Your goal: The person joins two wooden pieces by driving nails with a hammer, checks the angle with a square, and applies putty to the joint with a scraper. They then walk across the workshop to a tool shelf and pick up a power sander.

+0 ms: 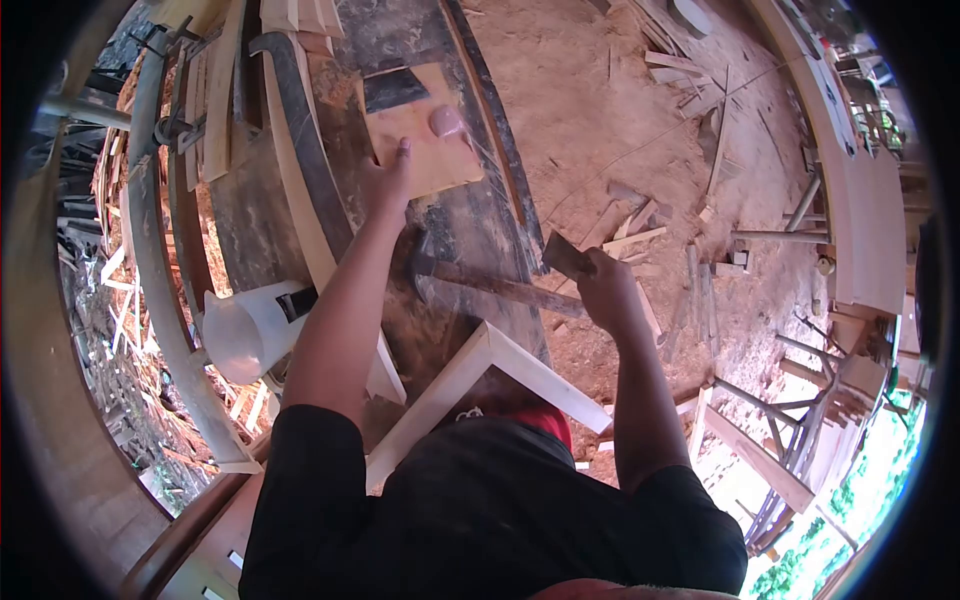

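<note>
My left hand (388,182) grips the lower left edge of a small light wooden board (430,165), with the thumb lying on top. On that board are a dark flat piece (395,90) and a smooth pinkish lump (446,122). My right hand (610,290) is closed around a dark, flat, rectangular scraper-like piece (567,256), held to the right of the bench. Below the board a hammer (480,280) lies across the dark bench (350,40), its handle reaching towards my right hand. An angled pale wooden frame (450,375) stands close against my body.
A white plastic jug (245,335) sits left of my left forearm. Long planks (225,100) and a curved dark bar (305,130) run along the left. Wood scraps (635,235) litter the earthen floor at right, and more boards (870,230) stand at the far right.
</note>
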